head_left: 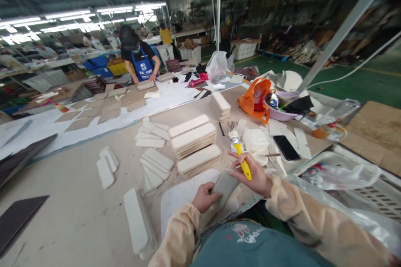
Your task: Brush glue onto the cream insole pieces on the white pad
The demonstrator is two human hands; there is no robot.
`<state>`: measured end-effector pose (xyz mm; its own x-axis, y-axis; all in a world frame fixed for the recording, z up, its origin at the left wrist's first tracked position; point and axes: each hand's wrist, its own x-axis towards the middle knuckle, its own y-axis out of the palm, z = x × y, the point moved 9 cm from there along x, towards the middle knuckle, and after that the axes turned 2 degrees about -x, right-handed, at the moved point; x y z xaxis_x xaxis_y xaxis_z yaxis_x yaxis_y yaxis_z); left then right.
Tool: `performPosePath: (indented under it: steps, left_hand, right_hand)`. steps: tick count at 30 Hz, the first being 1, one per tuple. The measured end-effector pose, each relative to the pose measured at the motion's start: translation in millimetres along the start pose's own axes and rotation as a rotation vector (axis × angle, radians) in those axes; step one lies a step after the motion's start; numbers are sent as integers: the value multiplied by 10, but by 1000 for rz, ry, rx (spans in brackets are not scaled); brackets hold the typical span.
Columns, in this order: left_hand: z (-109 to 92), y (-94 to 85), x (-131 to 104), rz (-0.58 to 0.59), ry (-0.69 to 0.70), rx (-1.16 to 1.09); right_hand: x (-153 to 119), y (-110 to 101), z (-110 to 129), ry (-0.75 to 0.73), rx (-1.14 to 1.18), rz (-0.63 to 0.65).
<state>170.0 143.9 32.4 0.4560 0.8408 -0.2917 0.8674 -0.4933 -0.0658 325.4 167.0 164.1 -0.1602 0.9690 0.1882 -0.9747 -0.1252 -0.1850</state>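
My left hand (205, 197) grips the near end of a pale grey rounded strip (226, 187), thumb on top. My right hand (253, 174) holds a yellow-handled paintbrush (241, 154) between its fingers, bristles pointing away from me; its fingertips also touch the strip's far end. The bristles look whitish. Beneath the strip, part of a white sheet (180, 194) lies on the table. Stacks of similar cream strips (199, 160) stand just beyond my hands, with fanned strips (156, 166) to their left. Another stack (138, 221) sits near my left forearm.
Right of the brush are a white tub (255, 141) and a black phone (286, 147). Farther back stand an orange bag (255, 98) and a lilac basin (280, 113). A plastic crate (369, 196) flanks my right arm. A co-worker (140, 58) stands across the table.
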Motion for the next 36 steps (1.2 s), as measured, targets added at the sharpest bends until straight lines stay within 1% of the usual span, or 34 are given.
performPosePath:
  steps: [3, 6, 9, 12, 15, 21, 26, 31, 36]
  left_hand:
    - [-331, -61, -6, -107, 58, -139]
    - [-686, -114, -50, -200, 114, -263]
    - [-951, -122, -85, -252, 156, -355]
    - [-1096, -157, -103, -338, 192, -380]
    - [-1159, -177, -108, -415, 219, -400]
    - [-1209, -135, -108, -526, 247, -419]
    - [-1211, -101, -113, -606, 250, -461]
    - [-1232, -29, -133, -638, 254, -535]
    - [-1267, 29, -138, -643, 255, -568]
  right_hand:
    - [167, -175, 201, -48, 27, -90]
    - [286, -280, 288, -48, 149, -189]
    - [388, -249, 350, -43, 232, -237]
    - [495, -162, 408, -32, 289, -256]
    - [617, -93, 474, -70, 333, -261]
    - [808, -86, 550, -156, 200, -342]
    - [885, -33, 588, -143, 250, -293]
    - [930, -12, 545, -149, 303, -267]
    - [967, -25, 533, -139, 359, -242]
